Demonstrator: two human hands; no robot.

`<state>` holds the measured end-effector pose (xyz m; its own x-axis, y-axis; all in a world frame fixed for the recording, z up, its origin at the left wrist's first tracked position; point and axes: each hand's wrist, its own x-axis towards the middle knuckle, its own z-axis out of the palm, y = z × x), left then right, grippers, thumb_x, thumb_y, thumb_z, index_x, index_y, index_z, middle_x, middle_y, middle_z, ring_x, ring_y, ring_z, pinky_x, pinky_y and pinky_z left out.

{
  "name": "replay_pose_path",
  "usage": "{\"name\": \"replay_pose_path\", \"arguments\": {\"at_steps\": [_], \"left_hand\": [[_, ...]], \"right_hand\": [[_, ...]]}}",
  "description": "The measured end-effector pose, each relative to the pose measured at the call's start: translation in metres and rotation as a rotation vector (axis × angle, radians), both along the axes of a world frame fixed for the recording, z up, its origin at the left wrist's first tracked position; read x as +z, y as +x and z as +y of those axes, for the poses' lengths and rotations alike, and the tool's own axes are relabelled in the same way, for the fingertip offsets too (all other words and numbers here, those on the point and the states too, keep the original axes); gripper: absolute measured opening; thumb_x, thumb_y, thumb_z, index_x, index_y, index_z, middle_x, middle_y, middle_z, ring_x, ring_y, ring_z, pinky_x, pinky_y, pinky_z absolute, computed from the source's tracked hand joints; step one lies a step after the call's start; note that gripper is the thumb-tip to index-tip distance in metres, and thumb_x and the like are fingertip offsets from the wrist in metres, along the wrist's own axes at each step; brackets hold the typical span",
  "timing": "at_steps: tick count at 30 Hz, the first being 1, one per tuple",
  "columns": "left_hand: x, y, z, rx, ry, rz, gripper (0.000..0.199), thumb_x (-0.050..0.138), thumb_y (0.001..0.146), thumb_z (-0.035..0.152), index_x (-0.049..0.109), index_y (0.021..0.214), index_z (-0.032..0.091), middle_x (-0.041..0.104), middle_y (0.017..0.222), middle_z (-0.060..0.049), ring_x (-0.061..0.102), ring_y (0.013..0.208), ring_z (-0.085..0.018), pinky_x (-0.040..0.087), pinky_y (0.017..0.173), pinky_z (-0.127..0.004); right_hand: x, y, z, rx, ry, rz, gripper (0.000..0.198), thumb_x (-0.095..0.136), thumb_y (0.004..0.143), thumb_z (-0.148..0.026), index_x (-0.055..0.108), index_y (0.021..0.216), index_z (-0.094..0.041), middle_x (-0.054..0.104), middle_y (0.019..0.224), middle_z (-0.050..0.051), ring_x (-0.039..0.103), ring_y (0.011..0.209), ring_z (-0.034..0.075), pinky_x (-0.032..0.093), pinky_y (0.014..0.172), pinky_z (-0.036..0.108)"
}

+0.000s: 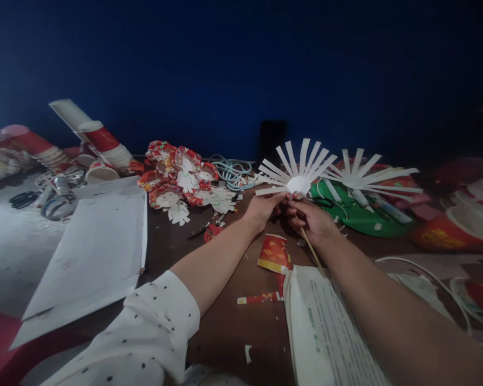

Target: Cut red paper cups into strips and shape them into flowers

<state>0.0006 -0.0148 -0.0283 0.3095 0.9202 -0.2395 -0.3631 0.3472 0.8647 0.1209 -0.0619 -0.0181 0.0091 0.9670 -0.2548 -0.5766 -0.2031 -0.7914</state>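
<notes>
Sleeve (pixel 156 321) with dark dots is folded back near the left elbow, and both forearms reach from the near edge toward the middle, coming together at the hands. Under the right forearm lies a stack of printed paper (pixel 326 327), on the near right. Brown table (pixel 225 338) shows between the arms, with a small white scrap (pixel 248 354), a red strip (pixel 260 298) and a red curved piece (pixel 274 253).

Farther, the two hands are almost touching. The left hand (pixel 262 212) bends inward, its thumb and finger pinching the base of a paper cup (pixel 299 186); this cup is cut into white strips, which spread like a fan above the hands. The right hand (pixel 312 219) is half curled, its fingers closed around a thin stick (pixel 310 246) just below the cup; the stick slopes toward the near right.

Just right of this cup, another slit cup (pixel 354 181) is above a green sheet (pixel 380 224). On the left lies a large white board (pixel 92 236); beyond it are red-and-white paper shapes (pixel 181 177), a pale blue cord (pixel 233 174) and stacked cups (pixel 108 142). At the far side, a dark blue wall (pixel 185 64) fills the background, dimly lit.
</notes>
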Motion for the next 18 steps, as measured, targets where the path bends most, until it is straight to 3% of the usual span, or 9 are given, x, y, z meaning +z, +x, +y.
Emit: {"name": "replay_pose_path", "arguments": {"at_steps": [6, 11, 18], "left_hand": [[0.006, -0.005, -0.002, -0.056, 0.051, 0.043, 0.031, 0.083, 0.070, 0.037, 0.069, 0.083, 0.013, 0.066, 0.069, -0.003, 0.053, 0.052, -0.006, 0.042, 0.049, -0.019], [0.006, -0.006, 0.004, 0.134, 0.022, 0.063, 0.019, 0.075, 0.078, 0.030, 0.064, 0.077, 0.015, 0.061, 0.064, 0.003, 0.051, 0.052, -0.005, 0.039, 0.047, -0.015], [0.003, -0.002, 0.010, 0.231, 0.035, 0.198, 0.009, 0.066, 0.081, 0.014, 0.064, 0.072, 0.013, 0.060, 0.060, 0.002, 0.054, 0.054, -0.008, 0.042, 0.050, -0.017]], "right_hand": [[0.001, 0.008, 0.004, -0.067, -0.078, 0.153, 0.021, 0.067, 0.072, -0.003, 0.060, 0.083, -0.019, 0.063, 0.076, -0.001, 0.048, 0.048, 0.002, 0.028, 0.030, 0.004], [0.004, 0.011, 0.006, -0.120, -0.137, 0.215, 0.018, 0.058, 0.078, 0.000, 0.060, 0.084, -0.016, 0.063, 0.074, 0.000, 0.051, 0.047, 0.002, 0.028, 0.029, 0.004], [0.013, 0.000, 0.003, -0.195, -0.215, 0.079, 0.017, 0.056, 0.082, 0.000, 0.064, 0.084, -0.015, 0.068, 0.076, 0.002, 0.055, 0.050, 0.003, 0.033, 0.031, 0.005]]}}
